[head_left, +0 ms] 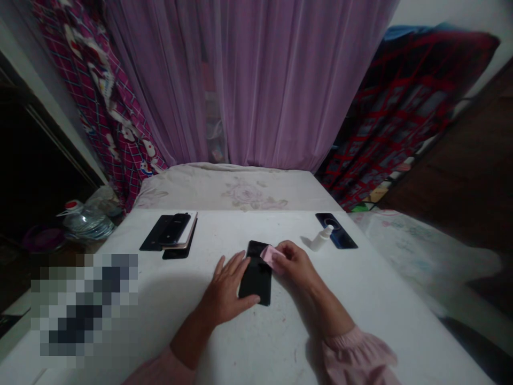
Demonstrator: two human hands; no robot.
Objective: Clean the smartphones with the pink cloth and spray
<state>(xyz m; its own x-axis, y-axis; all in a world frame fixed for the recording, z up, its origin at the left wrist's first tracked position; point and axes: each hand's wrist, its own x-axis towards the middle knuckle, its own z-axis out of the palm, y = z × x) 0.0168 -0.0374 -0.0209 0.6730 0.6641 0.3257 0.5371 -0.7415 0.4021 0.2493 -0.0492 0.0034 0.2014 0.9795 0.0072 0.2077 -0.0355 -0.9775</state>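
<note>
A black smartphone (pixel 256 280) lies flat on the white table in front of me. My left hand (pixel 231 286) rests along its left side, fingers spread, with the thumb over the phone's lower part. Between the fingers of my right hand (pixel 294 262) is a pink cloth (pixel 269 255), which lies against the upper right part of the phone's screen. To the right of that hand stands a small white spray bottle (pixel 321 238), close to a dark blue phone (pixel 340 234) lying on the table.
A stack of phones (pixel 176 232) lies at the back left of the white table (pixel 224 230). Floral cloth (pixel 248 190) covers the surface behind it, below purple curtains (pixel 272 80). A large water bottle (pixel 86 220) stands beyond the left edge. One patch at the left is pixelated.
</note>
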